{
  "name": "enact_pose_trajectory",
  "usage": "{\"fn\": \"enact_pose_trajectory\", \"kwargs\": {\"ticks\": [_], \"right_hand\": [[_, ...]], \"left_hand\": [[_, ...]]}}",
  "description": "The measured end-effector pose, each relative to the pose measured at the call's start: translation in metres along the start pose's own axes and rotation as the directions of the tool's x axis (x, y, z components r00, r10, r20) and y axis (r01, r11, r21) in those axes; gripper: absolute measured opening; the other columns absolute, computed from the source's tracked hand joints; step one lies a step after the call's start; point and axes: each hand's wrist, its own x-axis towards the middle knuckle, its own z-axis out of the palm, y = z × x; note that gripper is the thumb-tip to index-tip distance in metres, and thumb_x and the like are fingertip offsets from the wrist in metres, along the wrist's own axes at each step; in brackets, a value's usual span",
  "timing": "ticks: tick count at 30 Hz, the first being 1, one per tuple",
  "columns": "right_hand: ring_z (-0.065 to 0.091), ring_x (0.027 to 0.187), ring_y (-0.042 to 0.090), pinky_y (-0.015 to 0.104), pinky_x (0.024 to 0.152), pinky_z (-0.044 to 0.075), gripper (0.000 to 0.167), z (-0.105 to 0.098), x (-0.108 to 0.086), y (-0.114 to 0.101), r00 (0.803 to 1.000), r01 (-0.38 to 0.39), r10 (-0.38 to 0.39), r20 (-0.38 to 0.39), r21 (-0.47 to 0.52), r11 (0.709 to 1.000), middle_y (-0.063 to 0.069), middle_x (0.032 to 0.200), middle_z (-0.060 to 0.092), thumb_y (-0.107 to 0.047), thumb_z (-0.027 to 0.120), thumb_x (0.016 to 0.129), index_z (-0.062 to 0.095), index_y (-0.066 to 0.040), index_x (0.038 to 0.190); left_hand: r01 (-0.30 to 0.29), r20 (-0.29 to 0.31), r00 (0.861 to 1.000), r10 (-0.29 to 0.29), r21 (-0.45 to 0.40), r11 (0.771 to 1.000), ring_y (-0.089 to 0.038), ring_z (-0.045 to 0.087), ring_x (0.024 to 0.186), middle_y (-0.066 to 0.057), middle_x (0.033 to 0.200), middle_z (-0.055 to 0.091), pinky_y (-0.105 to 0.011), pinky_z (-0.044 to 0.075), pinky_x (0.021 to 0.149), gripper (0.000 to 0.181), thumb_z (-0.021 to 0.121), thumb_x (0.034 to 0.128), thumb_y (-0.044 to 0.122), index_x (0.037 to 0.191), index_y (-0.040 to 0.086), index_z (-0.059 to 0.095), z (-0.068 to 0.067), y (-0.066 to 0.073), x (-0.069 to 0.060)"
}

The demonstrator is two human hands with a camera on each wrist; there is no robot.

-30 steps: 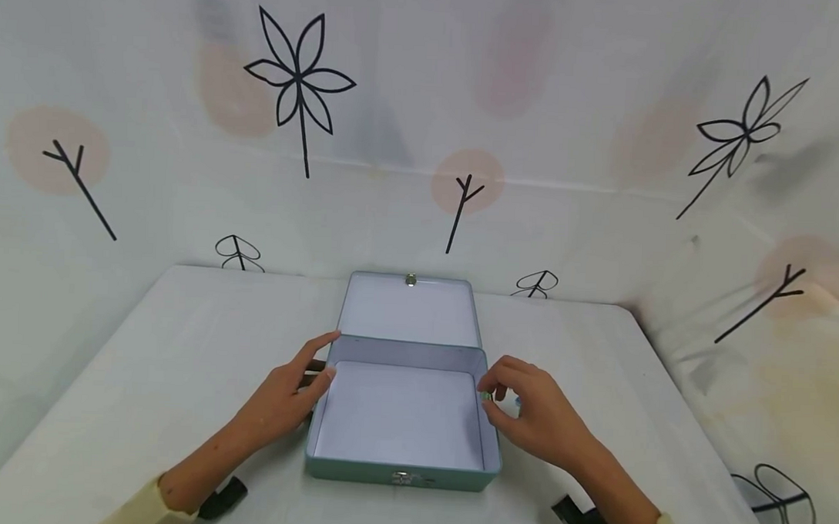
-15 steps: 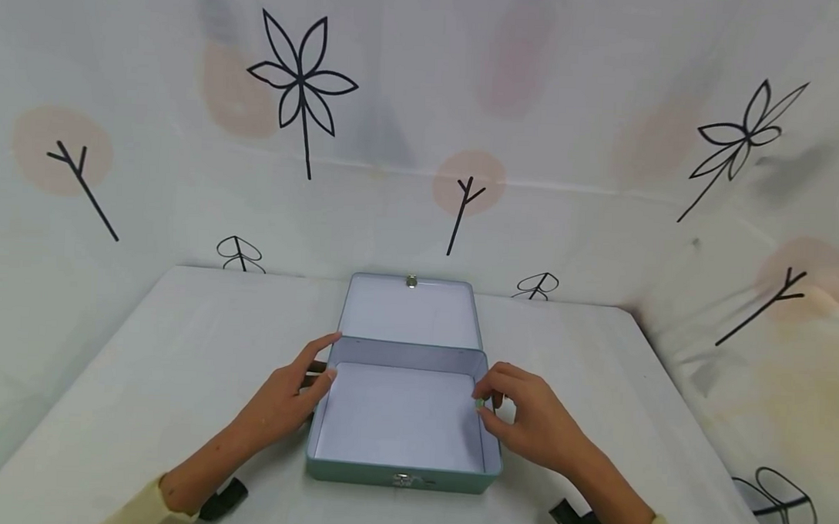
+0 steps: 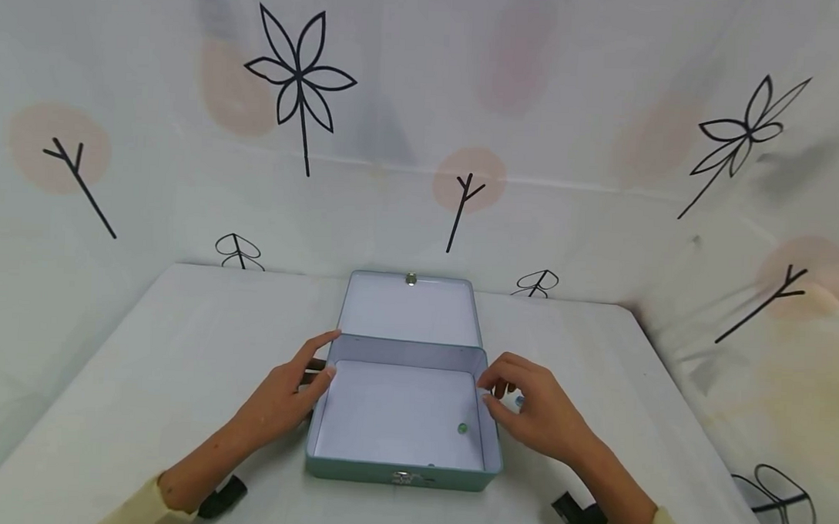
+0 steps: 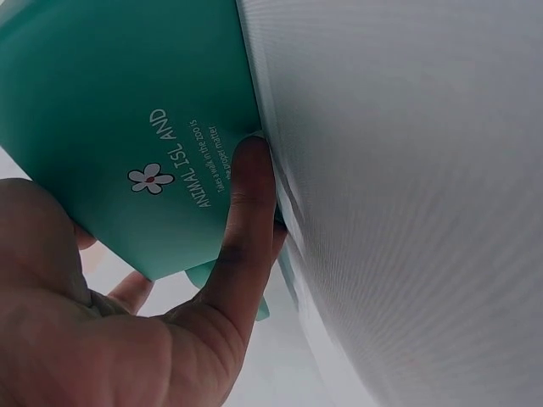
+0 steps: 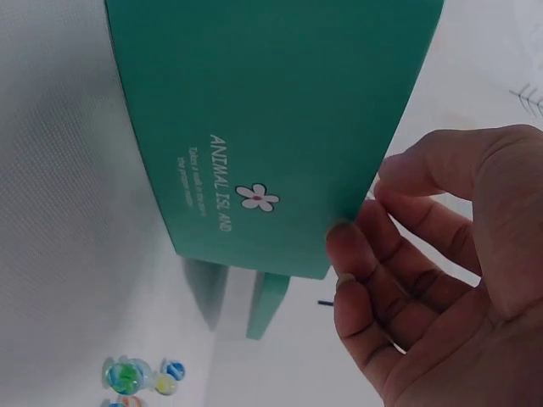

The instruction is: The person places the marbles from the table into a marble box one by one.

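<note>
A green tin box (image 3: pixel 403 477) stands on the table with its lid (image 3: pixel 411 312) tipped back and its white inside showing. On its floor, toward the right, lies a green glass marble (image 3: pixel 463 428); a small dark spot by the front wall is too hidden to identify. My left hand (image 3: pixel 279 403) holds the box's left side, thumb at the rim and one finger low on the outer wall in the left wrist view. At the right rim, my right hand (image 3: pixel 539 413) has loosely bent fingers with nothing visible between them. Its fingertips (image 5: pixel 348 242) are at the outer wall.
Several coloured glass marbles (image 5: pixel 127 376) lie on the table beyond the box in the right wrist view. One blue marble (image 3: pixel 519 402) shows behind my right hand. A patterned cloth wall (image 3: pixel 396 138) rises behind the white table (image 3: pixel 216 324).
The green marble has left my right fingertips and now lies inside the box. My right thumb and index finger have spread and drawn back slightly. My left hand keeps its place.
</note>
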Motion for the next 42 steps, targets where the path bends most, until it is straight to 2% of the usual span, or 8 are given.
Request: {"fn": "enact_pose_trajectory", "kwargs": {"ticks": [5, 9, 13, 16, 31, 42], "right_hand": [[0.061, 0.082, 0.004, 0.031, 0.072, 0.056, 0.037, 0.0, 0.0, 0.01, 1.0, 0.013, -0.012, -0.026, 0.032, 0.999, -0.011, 0.098, 0.069, 0.006, 0.079, 0.089, 0.069, -0.027, 0.103], [0.061, 0.081, 0.006, 0.032, 0.07, 0.056, 0.033, -0.001, 0.001, 0.018, 0.999, 0.018, -0.015, -0.052, 0.051, 0.999, -0.011, 0.098, 0.069, 0.009, 0.077, 0.088, 0.071, -0.02, 0.103], [0.062, 0.08, 0.006, 0.035, 0.069, 0.057, 0.034, -0.001, 0.001, 0.027, 0.996, 0.023, -0.02, -0.088, 0.031, 0.999, -0.01, 0.098, 0.069, 0.014, 0.076, 0.085, 0.071, -0.014, 0.103], [0.062, 0.079, 0.005, 0.034, 0.07, 0.057, 0.035, -0.001, 0.001, 0.032, 0.994, 0.01, -0.009, -0.11, 0.003, 1.0, -0.01, 0.097, 0.07, 0.014, 0.077, 0.085, 0.071, -0.015, 0.103], [0.064, 0.083, 0.011, 0.035, 0.072, 0.055, 0.021, 0.0, 0.001, 0.055, 0.98, -0.141, 0.128, -0.153, -0.075, 0.987, -0.004, 0.092, 0.07, 0.007, 0.079, 0.088, 0.072, -0.009, 0.1], [0.064, 0.091, 0.023, 0.041, 0.078, 0.053, 0.013, -0.001, 0.002, 0.06, 0.944, -0.311, 0.297, -0.145, -0.084, 0.947, 0.0, 0.095, 0.067, 0.001, 0.077, 0.091, 0.074, -0.007, 0.101]], "left_hand": [[-0.004, 0.003, 1.0, 0.004, 0.003, 1.0, -0.034, 0.068, 0.124, -0.016, 0.142, 0.065, -0.059, 0.054, 0.1, 0.057, 0.051, 0.1125, 0.044, 0.165, 0.044, 0.028, 0.001, -0.003, 0.0], [-0.011, 0.0, 1.0, 0.011, 0.0, 1.0, -0.034, 0.069, 0.124, -0.016, 0.142, 0.065, -0.058, 0.054, 0.101, 0.057, 0.051, 0.1125, 0.044, 0.165, 0.043, 0.028, 0.001, -0.003, 0.0], [-0.011, -0.001, 1.0, 0.011, 0.004, 1.0, -0.033, 0.069, 0.124, -0.016, 0.142, 0.065, -0.058, 0.054, 0.1, 0.057, 0.051, 0.1126, 0.044, 0.165, 0.043, 0.028, 0.001, -0.003, 0.0], [-0.006, -0.003, 1.0, 0.006, 0.007, 1.0, -0.033, 0.069, 0.124, -0.015, 0.142, 0.065, -0.058, 0.054, 0.101, 0.057, 0.051, 0.1126, 0.044, 0.165, 0.044, 0.028, 0.001, -0.002, -0.001], [0.002, 0.001, 1.0, -0.002, 0.017, 1.0, -0.034, 0.068, 0.124, -0.015, 0.143, 0.065, -0.059, 0.054, 0.101, 0.057, 0.051, 0.1126, 0.044, 0.165, 0.044, 0.028, 0.001, -0.002, 0.0], [-0.006, -0.005, 1.0, 0.006, 0.021, 1.0, -0.033, 0.068, 0.124, -0.015, 0.142, 0.065, -0.058, 0.055, 0.1, 0.057, 0.051, 0.1125, 0.045, 0.165, 0.045, 0.027, 0.0, -0.003, 0.001]]}}
